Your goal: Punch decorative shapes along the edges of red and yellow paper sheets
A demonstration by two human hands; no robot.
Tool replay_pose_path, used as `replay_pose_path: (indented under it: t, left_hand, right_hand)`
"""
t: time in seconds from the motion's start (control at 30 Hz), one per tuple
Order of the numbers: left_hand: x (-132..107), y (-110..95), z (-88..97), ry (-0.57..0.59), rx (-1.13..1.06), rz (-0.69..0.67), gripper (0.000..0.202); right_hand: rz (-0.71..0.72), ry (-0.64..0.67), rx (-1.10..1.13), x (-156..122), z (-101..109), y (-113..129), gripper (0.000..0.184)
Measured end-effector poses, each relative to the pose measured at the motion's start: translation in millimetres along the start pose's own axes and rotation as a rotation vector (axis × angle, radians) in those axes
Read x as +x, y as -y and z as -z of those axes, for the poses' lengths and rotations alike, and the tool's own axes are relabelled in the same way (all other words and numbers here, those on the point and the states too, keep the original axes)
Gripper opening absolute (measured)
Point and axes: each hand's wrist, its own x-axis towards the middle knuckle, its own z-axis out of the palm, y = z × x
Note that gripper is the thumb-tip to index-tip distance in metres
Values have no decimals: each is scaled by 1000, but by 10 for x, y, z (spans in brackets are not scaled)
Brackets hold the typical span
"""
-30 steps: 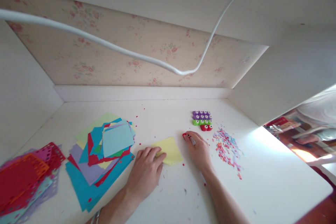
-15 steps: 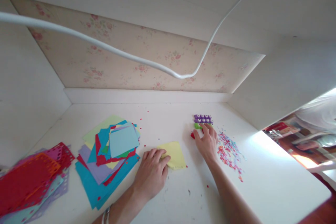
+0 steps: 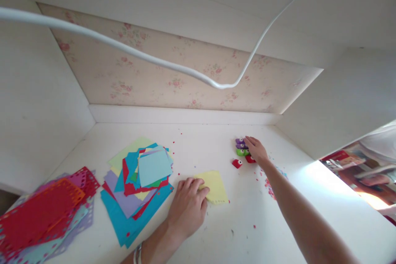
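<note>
while the papers and small pieces lie straight on the white tabletop (image 3: 204,148), the far left is taken up by a heap of hole-edged sheets (image 3: 40,214), mostly red, with orange, pink, pale blue and lilac showing. just beside it is a stack of plain sheets (image 3: 154,167), fanned out unevenly, a pale blue one on top and larger blue ones at the bottom. next comes the left hand (image 3: 189,202), its bent fingers on the left part of a yellow sheet (image 3: 215,189); whether that grip pinches the paper or only presses it, i cannot tell. the sheet lies flat, with small holes along its near edge. beyond it to the right, a lone red piece (image 3: 237,163) with a white eye sits near short rows of purple pieces (image 3: 240,143), green pieces (image 3: 241,152) and red. the right hand (image 3: 256,150) covers the right side of these rows; its grip is hidden, so i cannot tell if it is closed. paper bits (image 3: 269,189) show beside the right forearm.
</note>
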Motion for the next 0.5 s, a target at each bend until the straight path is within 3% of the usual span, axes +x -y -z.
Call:
replay_pose_path:
  t: [0.33, 0.5]
  left_hand:
    - [-3, -19, 35, 15, -19, 16, 28]
    - [-140, -29, 106, 13, -16, 2, 45]
  right_hand:
    - [-46, -29, -51, 178, 88, -56, 51]
    - [-31, 9, 3, 270, 156, -170, 49]
